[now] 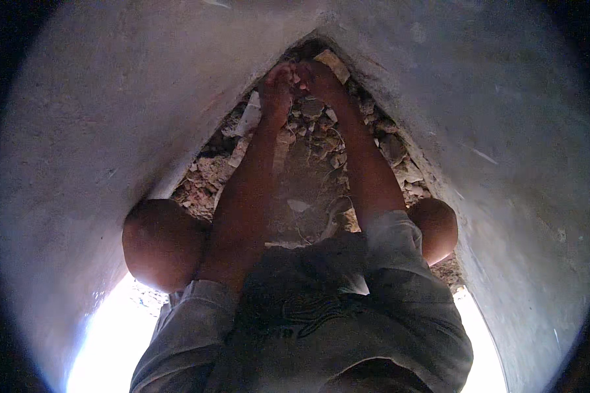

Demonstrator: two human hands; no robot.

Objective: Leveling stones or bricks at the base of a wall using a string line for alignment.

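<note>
Both my arms reach forward into the narrow corner where two walls meet. My left hand and my right hand come together low over the rubble, fingers curled inward. Small pinkish bits show between them, too dim to tell as fingertips or broken pieces. Right behind my right hand leans a tan block fragment. A pale flat piece lies beside my left wrist. Beneath my hands and wrists are loose stones and broken chunks.
A plastered wall rises on the left and another wall on the right. My bent knees come close to both. Between my forearms lies a dusty flat patch with a pale chip; more rubble lines the right wall.
</note>
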